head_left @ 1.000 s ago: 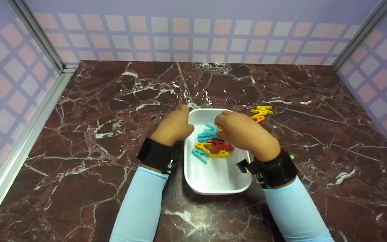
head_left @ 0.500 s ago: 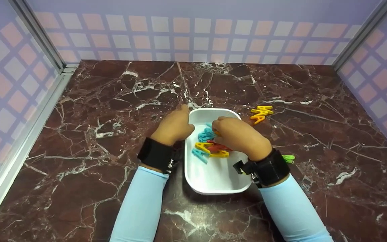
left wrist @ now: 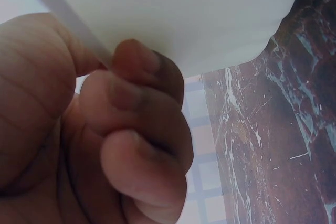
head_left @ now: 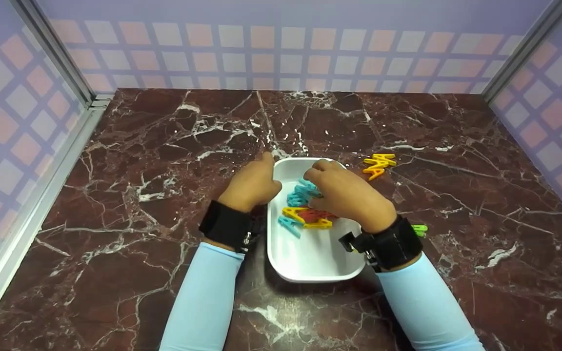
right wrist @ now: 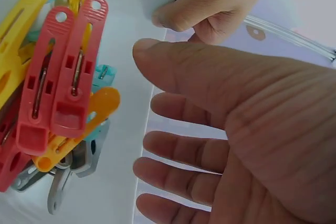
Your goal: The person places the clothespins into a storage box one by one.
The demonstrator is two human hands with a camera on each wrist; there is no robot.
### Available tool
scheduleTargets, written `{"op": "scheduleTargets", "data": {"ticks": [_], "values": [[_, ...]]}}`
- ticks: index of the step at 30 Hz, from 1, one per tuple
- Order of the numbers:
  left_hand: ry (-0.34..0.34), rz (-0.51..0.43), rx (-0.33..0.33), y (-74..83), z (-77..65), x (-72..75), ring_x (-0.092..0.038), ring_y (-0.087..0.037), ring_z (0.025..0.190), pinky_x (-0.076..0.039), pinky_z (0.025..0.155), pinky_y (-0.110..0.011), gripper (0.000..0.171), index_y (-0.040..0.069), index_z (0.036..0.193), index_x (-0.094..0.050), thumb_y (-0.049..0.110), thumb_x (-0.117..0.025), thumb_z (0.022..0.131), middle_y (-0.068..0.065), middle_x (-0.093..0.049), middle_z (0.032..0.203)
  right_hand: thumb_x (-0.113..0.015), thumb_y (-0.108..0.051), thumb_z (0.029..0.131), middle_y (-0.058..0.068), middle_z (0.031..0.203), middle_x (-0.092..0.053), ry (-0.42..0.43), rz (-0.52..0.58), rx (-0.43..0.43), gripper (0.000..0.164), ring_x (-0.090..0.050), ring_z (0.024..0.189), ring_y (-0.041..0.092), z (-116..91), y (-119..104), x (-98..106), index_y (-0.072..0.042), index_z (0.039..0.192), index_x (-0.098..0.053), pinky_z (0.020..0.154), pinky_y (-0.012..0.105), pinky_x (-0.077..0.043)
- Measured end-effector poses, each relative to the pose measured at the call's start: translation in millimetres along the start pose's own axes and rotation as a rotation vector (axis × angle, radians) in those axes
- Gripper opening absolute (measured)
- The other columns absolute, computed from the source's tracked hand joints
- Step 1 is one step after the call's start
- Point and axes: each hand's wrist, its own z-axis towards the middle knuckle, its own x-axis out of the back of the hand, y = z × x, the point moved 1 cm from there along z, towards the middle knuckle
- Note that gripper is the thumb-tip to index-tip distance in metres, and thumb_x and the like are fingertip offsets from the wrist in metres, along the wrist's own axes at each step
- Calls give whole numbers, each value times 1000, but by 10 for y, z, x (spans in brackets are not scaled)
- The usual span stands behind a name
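A white rectangular tray (head_left: 310,253) holds a pile of plastic clothespins in blue, red and yellow. My left hand (head_left: 251,183) grips the tray's left rim, its fingers curled against the outer wall in the left wrist view. Over the right part of the tray, my right hand (head_left: 347,195) has its fingers extended and apart, holding nothing. Beside it in the right wrist view lie a red clothespin (right wrist: 76,74), an orange clothespin (right wrist: 102,106) and grey metal clips (right wrist: 89,158). Blue clothespins (head_left: 300,192) and a yellow clothespin (head_left: 317,224) show past the hand in the head view.
Several yellow and orange clothespins (head_left: 380,161) lie on the dark marbled table (head_left: 164,146) right of the tray. A green clothespin (head_left: 419,230) shows beyond the right wrist strap. Tiled panels (head_left: 281,48) stand behind and at both sides.
My right hand has moved slightly left and let go of an orange clothespin over the tray; its fingers have spread. The left hand stays on the rim.
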Motion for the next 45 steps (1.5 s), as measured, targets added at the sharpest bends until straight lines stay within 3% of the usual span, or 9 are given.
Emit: {"op": "scheduleTargets", "data": {"ticks": [6, 10, 18, 23, 28, 37, 43, 45], "values": [[6, 10, 6, 4, 1, 16, -59, -40, 112, -46, 96, -48, 71, -10, 146, -29, 15, -58, 86, -29, -59, 123, -76, -25, 88, 18, 134, -50, 28, 61, -42, 47, -48, 123, 36, -42, 33, 109, -4, 127, -61, 103, 48, -41], [22, 8, 7, 0, 0, 26, -60, -40, 109, -46, 95, -49, 63, -9, 139, -37, 14, -59, 85, -27, -61, 118, -74, -26, 90, 18, 140, -46, 57, 110, -57, 48, -45, 127, 35, -94, 62, 202, -5, 131, -59, 105, 48, -39], [44, -34, 40, 2, -16, -8, -61, -41, 107, -47, 94, -50, 62, -6, 141, -36, 14, -59, 86, -27, -62, 117, -70, -28, 92, 16, 145, -43, 109, 133, -74, 47, -43, 131, 33, -191, 154, 349, -8, 133, -58, 106, 48, -38], [100, 9, 21, 3, -55, -31, -63, -41, 101, -49, 89, -51, 51, -5, 131, -44, 11, -59, 85, -26, -65, 109, -69, -29, 94, 12, 146, -42, 136, 152, -101, 46, -43, 131, 32, -248, 250, 424, -10, 133, -57, 106, 49, -39], [151, 76, -2, 2, -86, -76, -64, -43, 97, -50, 84, -53, 43, -4, 124, -50, 10, -61, 85, -26, -66, 105, -70, -24, 92, 15, 140, -48, 178, 163, -100, 45, -49, 124, 34, -269, 435, 462, -4, 130, -58, 104, 50, -39], [198, 119, 31, 12, -104, -130, -65, -43, 94, -51, 80, -53, 38, -2, 121, -52, 12, -62, 87, -26, -67, 101, -65, -19, 91, 18, 132, -55, 83, 191, -287, 43, -52, 119, 37, -296, 935, 406, -3, 130, -57, 103, 54, -37], [176, 108, 43, 29, -86, -138, -65, -41, 94, -51, 81, -52, 40, -1, 123, -52, 13, -62, 87, -24, -67, 103, -60, -8, 91, 24, 129, -58, -32, 277, -355, 47, -61, 91, 35, -278, 1264, 212, -2, 137, -53, 76, 50, -52], [165, 102, 48, 28, -89, -139, -65, -41, 97, -51, 82, -52, 42, 0, 125, -51, 14, -63, 87, -24, -67, 106, -59, -6, 91, 23, 130, -58, -49, 294, -360, 49, -62, 93, 36, -269, 1324, 139, -2, 139, -52, 76, 50, -52]]}}
